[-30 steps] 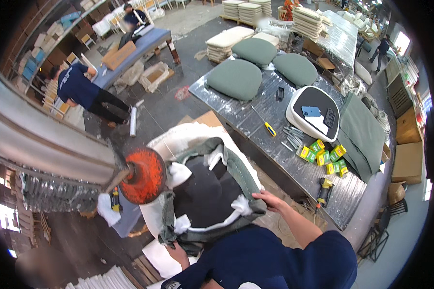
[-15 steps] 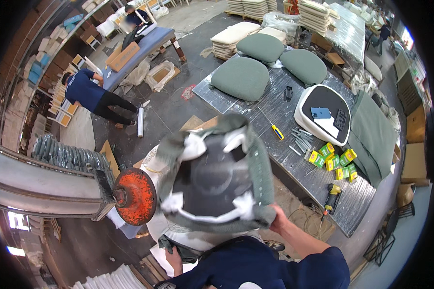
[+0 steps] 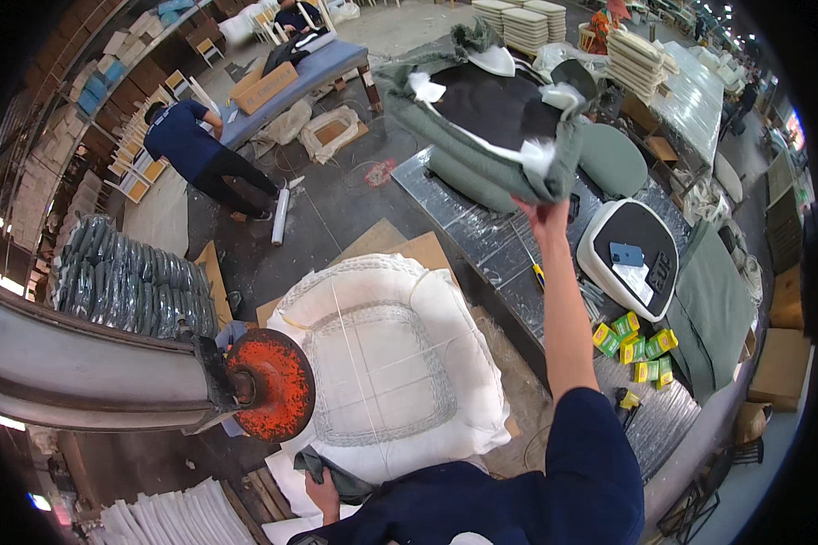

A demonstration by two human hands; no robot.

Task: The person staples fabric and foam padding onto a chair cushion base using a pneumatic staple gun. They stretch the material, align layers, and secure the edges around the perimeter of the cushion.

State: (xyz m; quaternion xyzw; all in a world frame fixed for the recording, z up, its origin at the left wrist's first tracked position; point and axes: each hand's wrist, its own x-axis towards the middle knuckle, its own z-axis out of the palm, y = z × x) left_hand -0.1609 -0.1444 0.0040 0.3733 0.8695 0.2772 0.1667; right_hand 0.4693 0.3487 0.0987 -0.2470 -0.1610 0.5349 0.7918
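1. By the right hand (image 3: 545,216), the near edge of a green-covered seat (image 3: 493,98) is grasped, the arm stretched far forward; its dark underside is turned up, and white tufts are seen along the gathered cover.
2. That seat is held beyond the right hand, over the far end of the tabletop (image 3: 482,250); whether the green pads (image 3: 613,162) there are touched by it cannot be told.
3. By the left hand (image 3: 323,495), held low near the body, a dark green cloth (image 3: 347,481) is gripped.
4. Between the hands, a white padded form (image 3: 382,372) is placed; just ahead of the left hand, an orange disc (image 3: 277,386) is seen.
5. To the right of the right hand, a phone (image 3: 625,253) is laid on a white-rimmed seat (image 3: 643,229).
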